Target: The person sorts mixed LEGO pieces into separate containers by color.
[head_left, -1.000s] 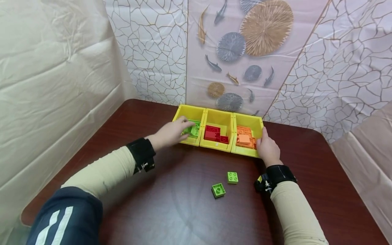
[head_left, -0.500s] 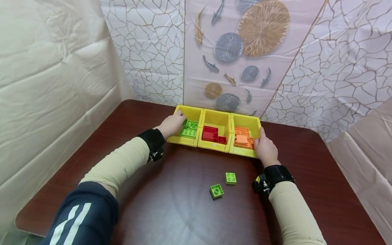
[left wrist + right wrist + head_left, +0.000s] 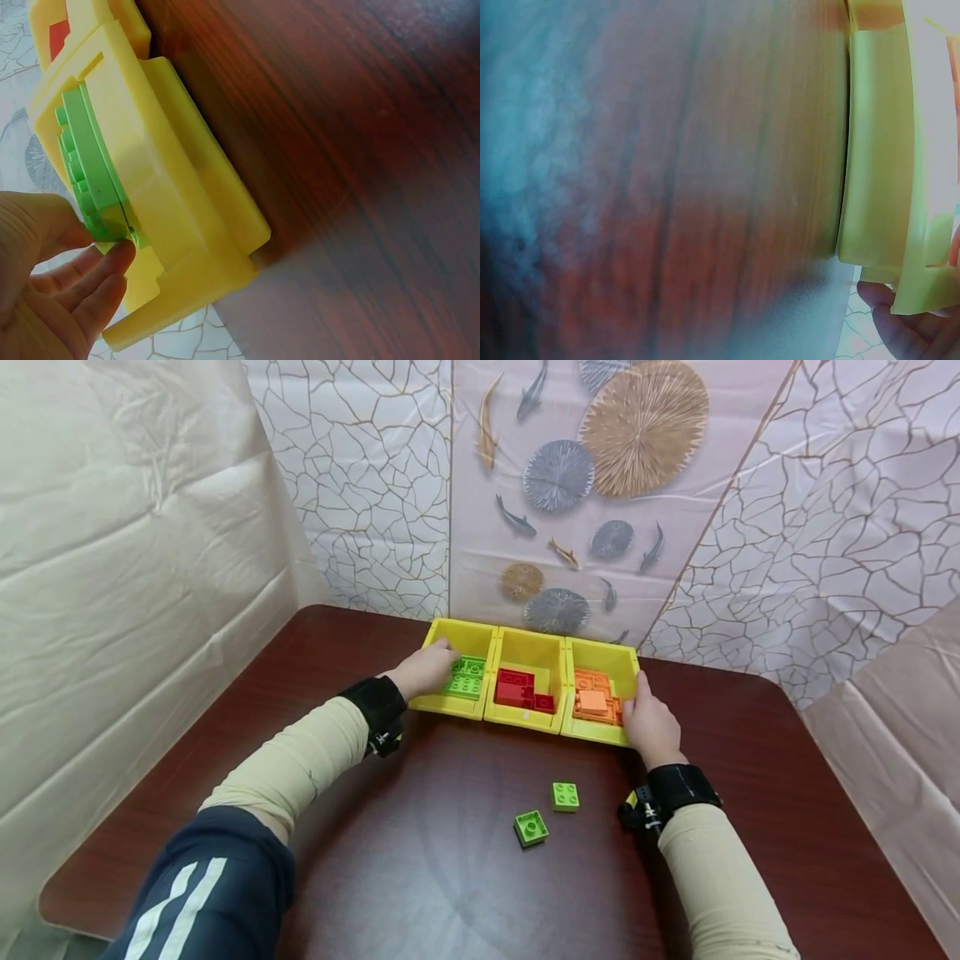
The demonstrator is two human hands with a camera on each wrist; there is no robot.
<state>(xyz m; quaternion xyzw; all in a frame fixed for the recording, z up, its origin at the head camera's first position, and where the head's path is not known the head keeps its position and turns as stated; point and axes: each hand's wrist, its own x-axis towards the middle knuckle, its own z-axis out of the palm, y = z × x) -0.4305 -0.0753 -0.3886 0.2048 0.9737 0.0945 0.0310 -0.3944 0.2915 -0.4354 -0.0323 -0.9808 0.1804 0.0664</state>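
My left hand is at the left yellow bin, thumb and fingers pinching the near end of a green toy brick. More green bricks lie in that bin, partly behind the fingers. With my right hand I grip the side wall of the right yellow bin; its thumb lies along the rim. Orange bricks lie inside it. The right wrist view catches only some fingers below the bin's corner.
Between these two stands a middle yellow bin with red bricks, in one row with them. Two loose green bricks lie on the dark wooden table nearer to me. A patterned cloth hangs behind the bins.
My left hand has shifted left from over the green bricks to the left bin's outer side, then slightly lower. My right hand keeps its grip on the right bin.
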